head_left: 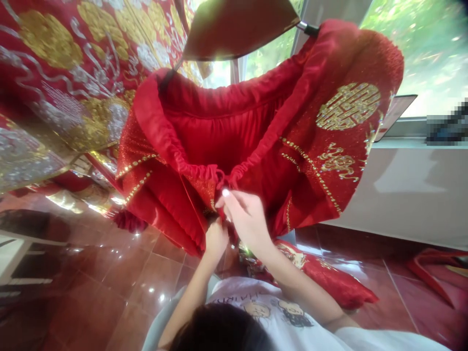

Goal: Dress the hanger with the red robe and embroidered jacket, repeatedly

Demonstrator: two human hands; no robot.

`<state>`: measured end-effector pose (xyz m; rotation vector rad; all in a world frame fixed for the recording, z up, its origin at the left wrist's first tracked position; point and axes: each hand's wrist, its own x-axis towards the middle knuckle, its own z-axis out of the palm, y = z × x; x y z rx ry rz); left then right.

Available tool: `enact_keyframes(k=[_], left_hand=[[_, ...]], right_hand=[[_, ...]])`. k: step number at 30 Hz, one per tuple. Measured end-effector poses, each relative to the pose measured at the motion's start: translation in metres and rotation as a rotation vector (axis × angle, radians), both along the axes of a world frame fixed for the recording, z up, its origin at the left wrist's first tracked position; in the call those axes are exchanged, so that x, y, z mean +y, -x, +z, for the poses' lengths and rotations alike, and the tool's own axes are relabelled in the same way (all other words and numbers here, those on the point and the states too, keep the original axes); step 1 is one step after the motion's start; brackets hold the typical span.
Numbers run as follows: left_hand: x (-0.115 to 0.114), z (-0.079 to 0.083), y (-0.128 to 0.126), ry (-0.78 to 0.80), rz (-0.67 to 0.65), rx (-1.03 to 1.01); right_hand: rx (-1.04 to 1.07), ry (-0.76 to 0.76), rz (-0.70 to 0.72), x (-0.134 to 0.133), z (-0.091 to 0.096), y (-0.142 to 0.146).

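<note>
A red skirt with a gathered waistband, gold beadwork and a round gold emblem hangs by clips in front of me. At the front of its waistband is a red drawstring. My right hand is closed just below this, thumb and forefinger pinched on the drawstring. Lower and to the left, my left hand is closed against the skirt's front edge. Its fingertips are partly hidden, and what they hold cannot be made out. The skirt's inner lining shows through the waist opening.
A red garment with gold and silver embroidery hangs at the left. The hanger is above the skirt. Behind stands a window over a pale wall. A red embroidered cloth item lies low behind my right arm, above a tiled floor.
</note>
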<state>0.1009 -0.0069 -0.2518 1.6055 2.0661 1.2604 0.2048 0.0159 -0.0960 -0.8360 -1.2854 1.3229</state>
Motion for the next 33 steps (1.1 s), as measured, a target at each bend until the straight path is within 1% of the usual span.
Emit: enact_keyframes(k=[2, 3, 4, 5, 7, 9, 11, 13, 14, 15, 17, 19, 20, 21, 22, 23, 26, 27, 28, 29, 30, 32, 33], left_hand=[[-0.007, 0.022, 0.006, 0.048, 0.008, 0.023], [-0.010, 0.035, 0.008, 0.057, 0.007, 0.021], [-0.013, 0.049, 0.009, 0.038, 0.001, 0.010], [-0.016, 0.063, 0.010, -0.007, -0.010, 0.000], [-0.019, 0.089, 0.009, -0.165, -0.035, 0.003], [-0.018, 0.111, 0.006, -0.321, -0.064, 0.017], [-0.015, 0.126, 0.004, -0.395, -0.103, -0.019], [-0.009, 0.134, 0.003, -0.409, -0.121, -0.079], [-0.007, 0.137, 0.004, -0.402, -0.117, -0.101], [-0.005, 0.138, 0.005, -0.386, -0.109, -0.123], [-0.003, 0.138, 0.007, -0.328, -0.085, -0.185], [-0.004, 0.135, 0.007, -0.244, -0.050, -0.246], [-0.006, 0.132, 0.006, -0.206, -0.033, -0.258], [-0.007, 0.129, 0.005, -0.175, -0.025, -0.260], [-0.009, 0.125, 0.003, -0.162, -0.021, -0.257], [-0.010, 0.120, 0.000, -0.169, -0.019, -0.256], [-0.008, 0.100, -0.002, -0.299, 0.014, -0.276], [-0.005, 0.093, 0.001, -0.345, 0.030, -0.272], [-0.002, 0.087, 0.007, -0.381, 0.038, -0.262], [0.003, 0.082, 0.015, -0.396, 0.026, -0.255], [0.010, 0.078, 0.026, -0.393, -0.002, -0.251], [0.025, 0.076, 0.054, -0.351, -0.080, -0.255], [0.034, 0.078, 0.069, -0.328, -0.114, -0.263]], right_hand=[[-0.142, -0.224, -0.191, -0.001, -0.003, -0.011], [-0.183, -0.308, -0.254, 0.001, -0.003, -0.015], [-0.214, -0.369, -0.282, 0.004, -0.003, -0.017], [-0.242, -0.412, -0.280, 0.009, -0.001, -0.018], [-0.326, -0.461, -0.236, 0.020, 0.005, -0.015], [-0.437, -0.490, -0.226, 0.030, 0.011, -0.010], [-0.534, -0.516, -0.259, 0.032, 0.011, -0.005], [-0.599, -0.535, -0.275, 0.024, 0.000, 0.000], [-0.634, -0.542, -0.247, 0.016, -0.010, 0.002], [-0.676, -0.551, -0.187, 0.006, -0.022, 0.005], [-0.777, -0.581, -0.026, -0.014, -0.052, 0.008], [-0.840, -0.612, 0.087, -0.029, -0.077, 0.007], [-0.836, -0.612, 0.111, -0.034, -0.085, 0.004], [-0.806, -0.599, 0.114, -0.035, -0.088, -0.001], [-0.752, -0.578, 0.092, -0.034, -0.088, -0.008], [-0.684, -0.555, 0.043, -0.031, -0.083, -0.016], [-0.482, -0.507, -0.217, -0.009, -0.057, -0.037], [-0.441, -0.485, -0.266, 0.000, -0.048, -0.041], [-0.413, -0.455, -0.258, 0.009, -0.040, -0.041], [-0.392, -0.419, -0.197, 0.017, -0.034, -0.040], [-0.374, -0.387, -0.103, 0.024, -0.029, -0.036], [-0.360, -0.361, 0.075, 0.031, -0.025, -0.027], [-0.360, -0.368, 0.121, 0.032, -0.025, -0.023]])
